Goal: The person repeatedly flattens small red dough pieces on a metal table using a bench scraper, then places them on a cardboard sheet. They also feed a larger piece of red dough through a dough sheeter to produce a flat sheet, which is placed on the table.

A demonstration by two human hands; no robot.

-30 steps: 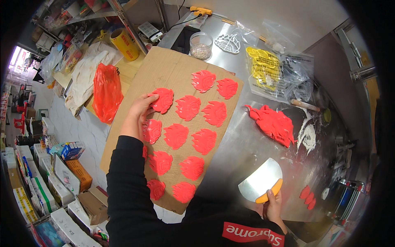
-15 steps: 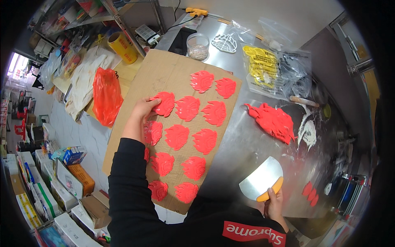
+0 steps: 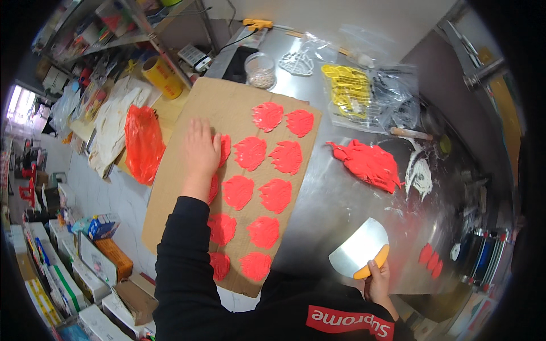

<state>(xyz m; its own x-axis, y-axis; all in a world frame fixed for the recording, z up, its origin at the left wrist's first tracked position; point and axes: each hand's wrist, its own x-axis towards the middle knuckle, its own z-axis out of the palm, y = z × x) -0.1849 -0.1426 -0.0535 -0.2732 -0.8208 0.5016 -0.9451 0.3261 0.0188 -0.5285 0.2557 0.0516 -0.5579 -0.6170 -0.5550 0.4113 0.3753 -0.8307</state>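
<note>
L hand lies flat, fingers extended, over brown cardboard – thumb by a red flame-edged cutout, left side of board, partly hidden. R hand grips the orange handle of a half-round metal scraper near the steel tabletop. Red patch w/ white lettering on black top. Vs. 0.5 s ago – L fingers uncurled from pinching cutout's edge.

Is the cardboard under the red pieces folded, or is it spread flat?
Spread flat: the cardboard shows as one broad sheet, with the red pieces laid out across it in rows.
</note>
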